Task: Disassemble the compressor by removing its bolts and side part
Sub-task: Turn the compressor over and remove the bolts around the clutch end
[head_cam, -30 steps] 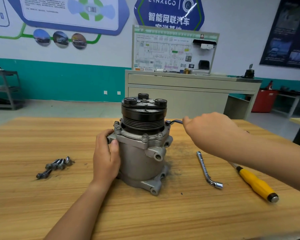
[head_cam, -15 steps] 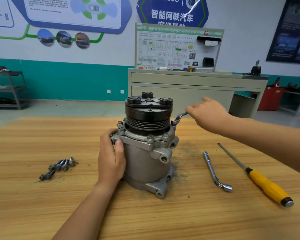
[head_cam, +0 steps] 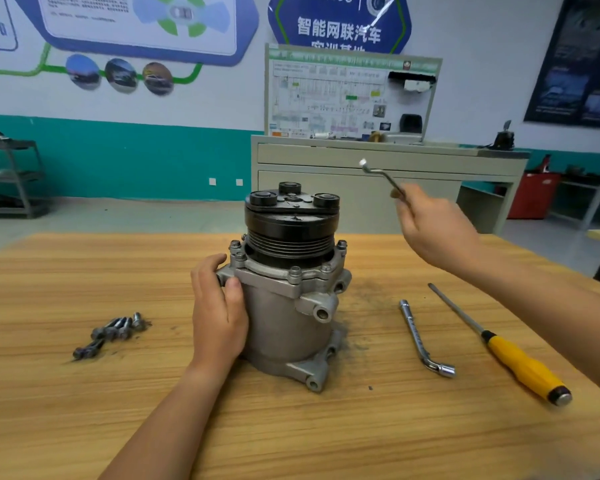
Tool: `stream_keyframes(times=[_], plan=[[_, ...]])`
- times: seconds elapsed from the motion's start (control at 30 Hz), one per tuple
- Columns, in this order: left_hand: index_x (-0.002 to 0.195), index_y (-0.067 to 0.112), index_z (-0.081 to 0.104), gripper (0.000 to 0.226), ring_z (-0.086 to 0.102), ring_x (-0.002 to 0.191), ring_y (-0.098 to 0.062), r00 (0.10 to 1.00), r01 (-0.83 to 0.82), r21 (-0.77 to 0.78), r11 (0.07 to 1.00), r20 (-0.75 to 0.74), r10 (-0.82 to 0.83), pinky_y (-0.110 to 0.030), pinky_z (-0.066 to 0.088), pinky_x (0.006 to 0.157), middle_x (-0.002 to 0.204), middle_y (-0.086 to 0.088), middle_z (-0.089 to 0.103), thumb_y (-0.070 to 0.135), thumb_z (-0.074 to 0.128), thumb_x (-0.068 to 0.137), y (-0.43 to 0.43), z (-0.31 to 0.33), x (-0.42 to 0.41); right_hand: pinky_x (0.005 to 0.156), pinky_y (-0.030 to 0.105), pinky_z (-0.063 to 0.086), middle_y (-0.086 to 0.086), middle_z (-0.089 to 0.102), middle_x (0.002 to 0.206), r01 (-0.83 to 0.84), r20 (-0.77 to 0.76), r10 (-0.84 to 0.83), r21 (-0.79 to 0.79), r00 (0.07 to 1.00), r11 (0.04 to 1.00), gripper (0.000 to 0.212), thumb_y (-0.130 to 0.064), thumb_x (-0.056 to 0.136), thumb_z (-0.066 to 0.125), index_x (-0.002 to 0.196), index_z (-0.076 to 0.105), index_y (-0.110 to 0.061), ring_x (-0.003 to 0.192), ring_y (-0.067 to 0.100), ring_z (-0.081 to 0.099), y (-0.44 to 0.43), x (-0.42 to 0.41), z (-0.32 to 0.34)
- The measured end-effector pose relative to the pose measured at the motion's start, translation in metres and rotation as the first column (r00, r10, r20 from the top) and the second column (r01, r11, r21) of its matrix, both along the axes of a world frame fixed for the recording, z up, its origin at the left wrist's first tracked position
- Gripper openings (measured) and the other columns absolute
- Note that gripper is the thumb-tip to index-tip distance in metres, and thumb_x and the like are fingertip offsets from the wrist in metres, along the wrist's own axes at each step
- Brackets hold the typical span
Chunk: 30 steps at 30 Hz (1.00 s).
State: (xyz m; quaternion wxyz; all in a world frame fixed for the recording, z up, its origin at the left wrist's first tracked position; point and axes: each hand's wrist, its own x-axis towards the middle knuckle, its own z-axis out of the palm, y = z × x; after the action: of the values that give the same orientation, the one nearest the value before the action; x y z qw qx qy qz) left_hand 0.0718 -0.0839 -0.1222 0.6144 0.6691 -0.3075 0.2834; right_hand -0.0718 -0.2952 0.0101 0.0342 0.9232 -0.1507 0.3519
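The grey metal compressor (head_cam: 284, 313) stands upright on the wooden table (head_cam: 291, 427), its black pulley (head_cam: 291, 223) on top. Several bolts (head_cam: 294, 271) sit in its upper flange. My left hand (head_cam: 219, 313) grips the left side of the housing, thumb against the flange. My right hand (head_cam: 433, 230) is raised to the right of the pulley, above the table, and holds a small bent wrench (head_cam: 381, 176) whose head points up and away from the compressor.
Several removed bolts (head_cam: 113, 332) lie in a cluster left of the compressor. An L-shaped socket wrench (head_cam: 421, 337) and a yellow-handled screwdriver (head_cam: 510, 355) lie on the right. Dark grime marks the wood beside the compressor. A grey cabinet stands behind the table.
My right hand has lifted the small wrench off the flange bolt on the right and raised it up and to the right. My left hand keeps its hold on the housing.
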Motion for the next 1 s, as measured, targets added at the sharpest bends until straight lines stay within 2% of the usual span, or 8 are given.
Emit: stream_keyframes(times=[0.07,0.17,0.4,0.5,0.67,0.83,0.93,1.0], plan=[[0.123,-0.001,0.044,0.059,0.034,0.103,0.003,1.000,-0.004,0.001,1.000,-0.003,0.004,0.005,0.021,0.084,0.117,-0.002,0.039,0.041,0.026,0.086,0.000,0.001,-0.001,0.045,0.030,0.031,-0.001,0.042,0.059,0.082,-0.207,-0.106,-0.119,0.973,0.989,0.023,-0.024,0.100,0.031,0.113,0.045,-0.012,0.052,0.021,0.045,0.009,-0.016,0.002],[0.123,-0.001,0.045,0.059,0.034,0.103,0.003,1.000,-0.009,0.006,1.000,-0.004,0.009,0.005,0.021,0.083,0.116,-0.002,0.039,0.042,0.026,0.087,0.001,0.001,-0.001,0.040,0.025,0.023,-0.002,0.040,0.058,0.151,-0.352,-0.256,-0.298,0.900,0.942,0.017,-0.016,0.097,0.035,0.112,0.042,-0.016,0.049,0.012,0.038,0.026,-0.030,0.000],[0.124,0.000,0.045,0.061,0.033,0.103,0.004,1.000,-0.004,0.005,1.000,-0.017,0.005,0.006,0.021,0.082,0.117,-0.003,0.037,0.043,0.026,0.086,0.002,0.001,-0.002,0.039,0.023,0.022,-0.002,0.033,0.059,0.151,-0.477,-0.348,-0.402,0.807,0.903,0.021,-0.003,0.089,0.040,0.107,0.045,-0.012,0.048,0.012,0.030,0.054,-0.027,0.005],[0.124,-0.001,0.044,0.062,0.033,0.104,0.003,1.000,0.000,0.005,1.000,-0.020,0.000,0.006,0.021,0.083,0.120,-0.007,0.039,0.044,0.026,0.085,0.002,0.000,-0.002,0.040,0.023,0.026,-0.001,0.034,0.061,0.148,-0.526,-0.377,-0.425,0.762,0.893,0.020,-0.004,0.090,0.041,0.109,0.047,-0.009,0.049,0.013,0.033,0.065,-0.023,0.009],[0.123,-0.002,0.045,0.061,0.033,0.104,0.003,1.000,0.003,0.004,1.000,-0.014,-0.003,0.005,0.021,0.085,0.121,-0.017,0.042,0.042,0.027,0.086,0.002,0.002,-0.004,0.040,0.025,0.024,-0.001,0.036,0.062,0.110,-0.551,-0.418,-0.505,0.722,0.856,0.012,-0.013,0.093,0.040,0.095,0.052,-0.014,0.050,0.013,0.033,0.078,-0.018,0.017],[0.122,-0.004,0.046,0.061,0.032,0.104,0.003,1.000,0.003,0.007,1.000,-0.009,-0.003,0.006,0.020,0.085,0.121,-0.020,0.043,0.041,0.027,0.086,0.003,0.002,-0.004,0.042,0.023,0.029,-0.002,0.038,0.062,0.047,-0.611,-0.410,-0.520,0.678,0.853,0.020,-0.009,0.094,0.038,0.112,0.047,-0.010,0.051,0.012,0.037,0.052,-0.016,0.025],[0.123,-0.003,0.046,0.062,0.032,0.105,0.003,1.000,0.007,0.003,1.000,-0.004,-0.007,0.006,0.020,0.085,0.120,-0.016,0.042,0.042,0.027,0.086,0.003,0.001,-0.003,0.046,0.023,0.034,-0.002,0.037,0.063,0.027,-0.594,-0.424,-0.560,0.684,0.828,0.025,-0.003,0.092,0.043,0.117,0.048,-0.008,0.054,0.013,0.041,0.034,-0.003,0.026],[0.123,-0.003,0.046,0.061,0.032,0.105,0.004,1.000,0.006,0.002,1.000,-0.004,-0.006,0.006,0.020,0.084,0.119,-0.013,0.042,0.042,0.027,0.086,0.002,0.001,-0.003,0.055,0.027,0.038,0.000,0.042,0.068,0.048,-0.553,-0.394,-0.537,0.734,0.842,0.025,0.000,0.092,0.043,0.115,0.049,-0.007,0.065,0.018,0.049,0.022,0.011,0.024]])
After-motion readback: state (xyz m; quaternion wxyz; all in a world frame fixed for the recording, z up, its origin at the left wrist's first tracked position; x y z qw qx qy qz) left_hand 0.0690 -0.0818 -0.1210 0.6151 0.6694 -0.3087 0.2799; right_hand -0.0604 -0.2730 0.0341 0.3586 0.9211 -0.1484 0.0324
